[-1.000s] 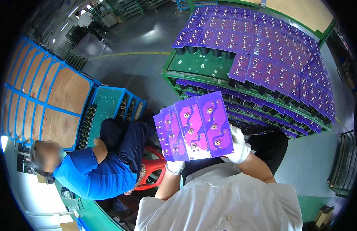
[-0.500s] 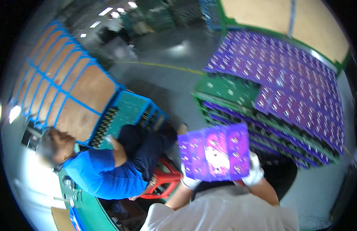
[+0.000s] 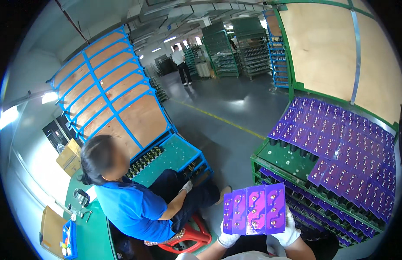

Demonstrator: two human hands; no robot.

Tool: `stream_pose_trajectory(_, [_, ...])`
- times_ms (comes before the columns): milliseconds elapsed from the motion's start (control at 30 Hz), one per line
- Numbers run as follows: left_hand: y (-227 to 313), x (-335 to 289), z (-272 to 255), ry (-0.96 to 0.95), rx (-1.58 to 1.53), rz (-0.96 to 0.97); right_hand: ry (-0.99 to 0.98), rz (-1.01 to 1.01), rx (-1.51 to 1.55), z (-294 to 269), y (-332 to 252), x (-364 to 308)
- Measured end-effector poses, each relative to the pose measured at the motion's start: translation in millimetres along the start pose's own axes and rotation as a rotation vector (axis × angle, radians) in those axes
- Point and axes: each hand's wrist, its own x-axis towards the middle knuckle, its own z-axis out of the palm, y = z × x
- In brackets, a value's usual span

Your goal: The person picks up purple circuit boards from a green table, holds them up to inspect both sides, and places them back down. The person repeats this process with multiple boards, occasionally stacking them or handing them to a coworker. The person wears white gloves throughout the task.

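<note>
A purple circuit board panel (image 3: 255, 209) with rows of small round metal parts is held up in front of me, its patterned face toward me. My left hand (image 3: 228, 238), in a white glove, is closed on its lower left edge. At the lower right edge my right hand (image 3: 289, 229), also gloved, grips it. Most of the fingers are hidden behind the panel. To the right of my hands, many similar purple boards (image 3: 335, 134) lie in overlapping rows on a green rack's top shelf (image 3: 283, 159); dark cylinders stick out beneath some of them.
At the left a person in a blue shirt (image 3: 134, 210) sits on a red stool (image 3: 196, 240). Beside them stands a blue-framed rack (image 3: 112, 104) with a green shelf (image 3: 175, 151). A green table (image 3: 90, 236) lies at the lower left. Another person (image 3: 182, 63) stands far off.
My view has levelled and swung left, so the scene sits lower and further right in the picture. Both my hands still hold the panel. The seated person's gloved hand is now near their knee.
</note>
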Motion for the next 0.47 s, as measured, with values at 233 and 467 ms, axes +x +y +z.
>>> stream_pose_trajectory(233, [28.4,1.0,9.2,0.181,0.446,0.177,-0.059,0.062,-0.035,6.1,9.2,36.0])
stream_pose_trajectory(467, [51.0,6.5,9.1,0.31,0.399,0.169,-0.103,0.129,0.07,-7.9,14.1,84.3])
